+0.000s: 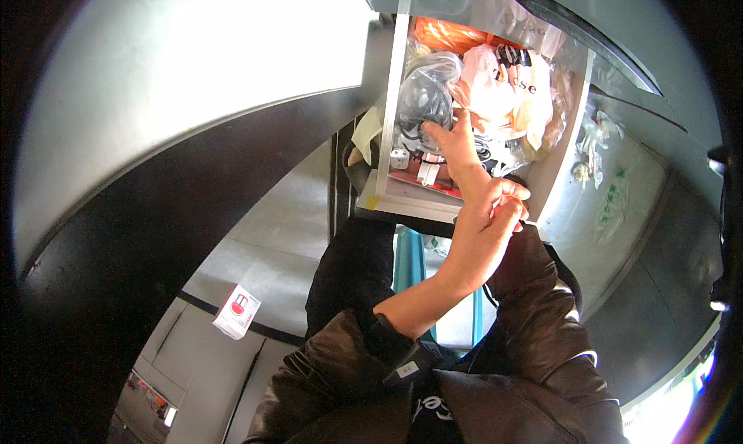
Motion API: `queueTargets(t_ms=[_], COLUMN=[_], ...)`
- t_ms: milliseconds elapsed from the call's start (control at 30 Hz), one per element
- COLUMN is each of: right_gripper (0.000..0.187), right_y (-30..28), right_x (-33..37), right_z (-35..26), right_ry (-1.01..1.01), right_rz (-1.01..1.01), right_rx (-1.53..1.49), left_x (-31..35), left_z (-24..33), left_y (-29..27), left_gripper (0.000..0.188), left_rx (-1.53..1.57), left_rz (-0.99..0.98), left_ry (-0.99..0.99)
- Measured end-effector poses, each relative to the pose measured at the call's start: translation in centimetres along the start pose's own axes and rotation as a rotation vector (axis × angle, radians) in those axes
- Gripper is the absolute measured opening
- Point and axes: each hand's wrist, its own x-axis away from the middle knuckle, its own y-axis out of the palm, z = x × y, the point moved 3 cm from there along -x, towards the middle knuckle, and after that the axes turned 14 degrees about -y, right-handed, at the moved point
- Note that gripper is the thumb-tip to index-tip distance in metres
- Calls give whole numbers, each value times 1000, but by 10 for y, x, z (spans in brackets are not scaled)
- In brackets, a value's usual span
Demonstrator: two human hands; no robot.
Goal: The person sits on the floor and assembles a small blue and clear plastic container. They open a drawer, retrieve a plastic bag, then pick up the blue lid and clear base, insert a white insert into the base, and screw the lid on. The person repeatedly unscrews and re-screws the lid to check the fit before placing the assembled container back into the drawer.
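Note:
My right hand [457, 141] reaches into an open drawer [422, 204], thumb and fingers apart. Its fingertips are at the lower edge of a pale pink plastic bag [507, 92] with black print, partly hidden by it. Beside the thumb lies a clear plastic bag [426, 96] with something dark inside. My left hand [494, 219] crosses over my right forearm in front of the drawer. Its fingers are curled closed, and I cannot make out what is in them. Black cables [485, 151], a white plug-like piece [429, 170] and a white block with holes [399, 158] lie nearest the drawer front.
An orange bag [449, 35] fills the drawer's far end. The desk's dark edge [232, 150] curves along the left. A white and red box [237, 312] sits at lower left. Crumpled clear plastic [594, 146] lies right of the drawer. A blue-green object [410, 262] shows between my legs.

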Motion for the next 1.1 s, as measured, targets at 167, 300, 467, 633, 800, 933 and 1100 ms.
queueTargets(t_ms=[167,300,467,633,800,933,1100], right_gripper=[76,65,70,94,95,92,56], right_y=[-32,-80,-125,-171,-181,-162,-87], right_x=[5,19,32,68,77,44,-48], right_z=[-40,-100,-151,-175,-170,-178,-125], right_ry=[119,328,434,433,439,139,-140], right_rz=[-223,-611,-586,-422,-536,-476,-675], right_rx=[104,101,157,-14,-121,-267,511], left_x=[1,2,-3,-7,-11,-5,0], left_z=[9,10,19,16,21,26,30], left_y=[1,0,-23,-23,-14,-14,-9], left_gripper=[21,19,62,104,101,87,87], left_rx=[-37,-24,-581,-307,192,361,514], left_rz=[-6,1,423,483,169,28,-236], left_ry=[46,78,355,179,65,-45,-186])
